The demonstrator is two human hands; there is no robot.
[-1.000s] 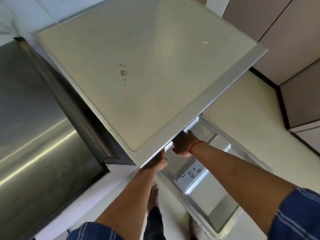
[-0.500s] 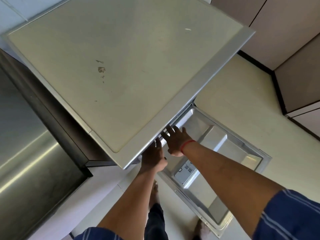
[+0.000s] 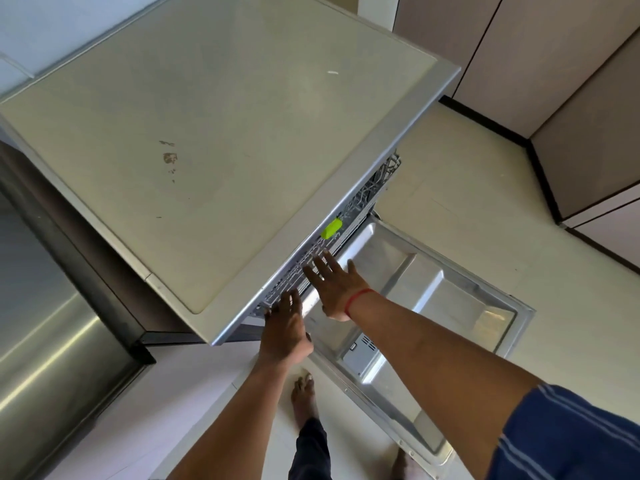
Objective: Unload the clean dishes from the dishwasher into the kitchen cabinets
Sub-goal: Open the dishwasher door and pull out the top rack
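- A pale kitchen floor (image 3: 467, 202) is seen, with beige cabinets (image 3: 554, 81) at the right.
- The dishwasher (image 3: 225, 133) is viewed from above, its door (image 3: 433, 306) laid flat open.
- Its rack (image 3: 304, 265) is glimpsed under the top edge, and a green piece (image 3: 331, 228) is seen on it.
- The left hand (image 3: 285, 327) and right hand (image 3: 334, 284) are held at the rack's front, fingers straight and apart, nothing gripped.

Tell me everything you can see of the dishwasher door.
The dishwasher door is fully open, dropped down about level above the pale floor, inner face up. Its liner looks like shiny stainless steel, with pressed rectangular recesses and a grey rim. A grey detergent dispenser sits in its near part. The right hand hangs over its hinge end; whether it touches cannot be told.
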